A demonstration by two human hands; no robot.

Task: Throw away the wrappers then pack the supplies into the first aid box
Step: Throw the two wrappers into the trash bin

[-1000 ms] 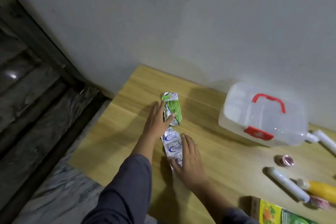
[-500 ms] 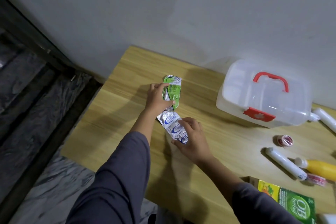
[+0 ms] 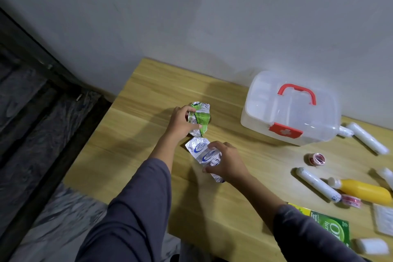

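My left hand (image 3: 180,122) grips a crumpled green and silver wrapper (image 3: 200,117) just above the wooden table (image 3: 144,95). Close in front of it, my right hand (image 3: 226,162) holds a silver wrapper with blue print (image 3: 201,151), its lower end sticking out under my palm. The first aid box (image 3: 291,110), clear plastic with a red handle and a red latch, stands shut at the back right against the wall. To its right and in front lie white gauze rolls (image 3: 314,184), tape rolls (image 3: 316,158) and a yellow bottle (image 3: 361,190).
A green carton (image 3: 333,227) lies at the table's near right edge, with a white packet (image 3: 382,221) and a small white object (image 3: 372,245) beside it. The table's left edge drops to a marbled floor (image 3: 53,208) and a dark frame (image 3: 32,100).
Both hands went from lying flat on the wrappers to closing around them and lifting them slightly. The green wrapper is more crumpled. My head has tilted, shifting the view.
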